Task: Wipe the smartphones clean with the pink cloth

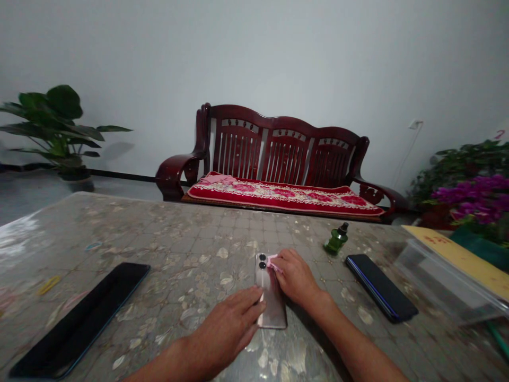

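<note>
A pale pinkish smartphone (273, 306) lies face down on the table, its two round camera lenses toward the far end. Along the phone's left edge, my left hand (226, 331) holds it, fingertips over the side of its back. My right hand (296, 276) pinches a small pink cloth (273, 261) against the phone's upper right part, beside the lenses. The right fingertips partly hide the cloth.
A green spray bottle (336, 240) and a dark phone (380, 287) are on the right, near a clear plastic box (433, 281). To the left lie a black tablet (83, 321) and a yellow object (49, 285). A wooden bench (278, 124) stands beyond the table.
</note>
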A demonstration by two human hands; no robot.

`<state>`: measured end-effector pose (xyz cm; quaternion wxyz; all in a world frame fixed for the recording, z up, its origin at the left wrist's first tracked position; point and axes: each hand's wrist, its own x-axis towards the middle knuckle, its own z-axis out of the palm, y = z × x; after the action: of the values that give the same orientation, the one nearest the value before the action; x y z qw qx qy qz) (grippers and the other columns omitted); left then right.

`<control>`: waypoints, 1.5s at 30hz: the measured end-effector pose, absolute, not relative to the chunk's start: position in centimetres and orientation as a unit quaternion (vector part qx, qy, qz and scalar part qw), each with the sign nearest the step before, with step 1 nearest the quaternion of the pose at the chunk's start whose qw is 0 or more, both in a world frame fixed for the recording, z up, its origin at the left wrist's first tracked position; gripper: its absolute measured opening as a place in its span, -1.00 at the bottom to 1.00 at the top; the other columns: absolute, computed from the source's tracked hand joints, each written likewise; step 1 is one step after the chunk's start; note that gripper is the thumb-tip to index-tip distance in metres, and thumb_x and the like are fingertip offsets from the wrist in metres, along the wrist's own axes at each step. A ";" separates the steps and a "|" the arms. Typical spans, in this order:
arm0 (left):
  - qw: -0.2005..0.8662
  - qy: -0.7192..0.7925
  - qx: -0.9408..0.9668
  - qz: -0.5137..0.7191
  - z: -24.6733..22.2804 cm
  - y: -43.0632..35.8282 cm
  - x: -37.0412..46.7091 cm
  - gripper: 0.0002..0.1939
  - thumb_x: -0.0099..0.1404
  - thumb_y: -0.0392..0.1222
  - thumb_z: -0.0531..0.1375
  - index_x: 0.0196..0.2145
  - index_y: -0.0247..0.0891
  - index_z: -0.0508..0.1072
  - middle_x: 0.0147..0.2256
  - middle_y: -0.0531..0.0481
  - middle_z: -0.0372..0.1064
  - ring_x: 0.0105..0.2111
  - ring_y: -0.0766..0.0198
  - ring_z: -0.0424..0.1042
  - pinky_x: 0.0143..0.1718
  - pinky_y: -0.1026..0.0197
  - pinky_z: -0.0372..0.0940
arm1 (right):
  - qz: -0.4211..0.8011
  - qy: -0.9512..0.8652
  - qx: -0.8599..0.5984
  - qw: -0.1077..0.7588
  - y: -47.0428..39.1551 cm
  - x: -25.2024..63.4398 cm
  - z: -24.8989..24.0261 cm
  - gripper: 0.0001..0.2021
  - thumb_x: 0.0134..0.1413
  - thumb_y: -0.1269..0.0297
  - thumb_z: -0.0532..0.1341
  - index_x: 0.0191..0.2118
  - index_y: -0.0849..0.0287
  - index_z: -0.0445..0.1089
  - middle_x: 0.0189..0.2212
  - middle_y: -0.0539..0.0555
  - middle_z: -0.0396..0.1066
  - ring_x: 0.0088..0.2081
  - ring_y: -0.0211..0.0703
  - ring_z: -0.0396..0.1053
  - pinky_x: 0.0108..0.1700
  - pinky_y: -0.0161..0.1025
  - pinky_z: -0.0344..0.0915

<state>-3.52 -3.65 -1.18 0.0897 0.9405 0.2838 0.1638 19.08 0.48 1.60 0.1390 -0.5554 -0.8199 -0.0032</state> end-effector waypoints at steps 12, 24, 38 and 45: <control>0.076 0.272 0.941 0.188 -2.1 -3.2 -3.3 -0.68 0.42 -0.19 0.17 0.11 -0.16 0.40 0.14 -0.11 0.43 0.13 0.12 0.44 0.18 0.09 0.35 | 0.007 -0.836 -0.526 0.158 -1.2 19.8 1.5 -0.84 0.23 0.48 0.16 -0.30 0.14 0.47 -0.29 0.05 0.40 -0.21 -0.16 0.30 -0.17 -0.27 0.15; 0.098 0.275 0.935 0.199 -2.0 -3.3 -3.4 -0.65 0.44 -0.20 0.13 0.16 -0.09 0.35 0.18 -0.07 0.39 0.17 0.12 0.40 0.22 0.06 0.31 | 0.016 -0.847 -0.508 0.154 -2.4 19.8 1.6 -0.84 0.24 0.45 0.15 -0.28 0.13 0.46 -0.26 0.07 0.40 -0.20 -0.16 0.32 -0.15 -0.27 0.19; 0.112 0.282 0.938 0.168 -1.5 -3.4 -3.5 -0.63 0.40 -0.28 0.16 0.14 -0.16 0.37 0.21 -0.11 0.36 0.18 0.10 0.38 0.22 0.07 0.31 | -0.021 -0.813 -0.567 0.127 1.5 18.0 1.6 -0.80 0.26 0.45 0.14 -0.28 0.13 0.51 -0.26 0.08 0.42 -0.18 -0.13 0.33 -0.15 -0.27 0.17; 0.120 0.280 0.938 0.164 -1.4 -3.3 -3.4 -0.61 0.40 -0.26 0.16 0.16 -0.12 0.36 0.21 -0.11 0.36 0.20 0.07 0.36 0.23 0.04 0.30 | -0.020 -0.795 -0.595 0.111 2.6 17.8 2.2 -0.75 0.33 0.37 0.10 -0.27 0.13 0.54 -0.26 0.12 0.44 -0.15 -0.11 0.35 -0.10 -0.26 0.19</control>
<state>-3.41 -3.30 -1.44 0.1197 0.9384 0.2798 0.1640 17.83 2.59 2.19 0.1108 -0.5954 -0.7955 -0.0203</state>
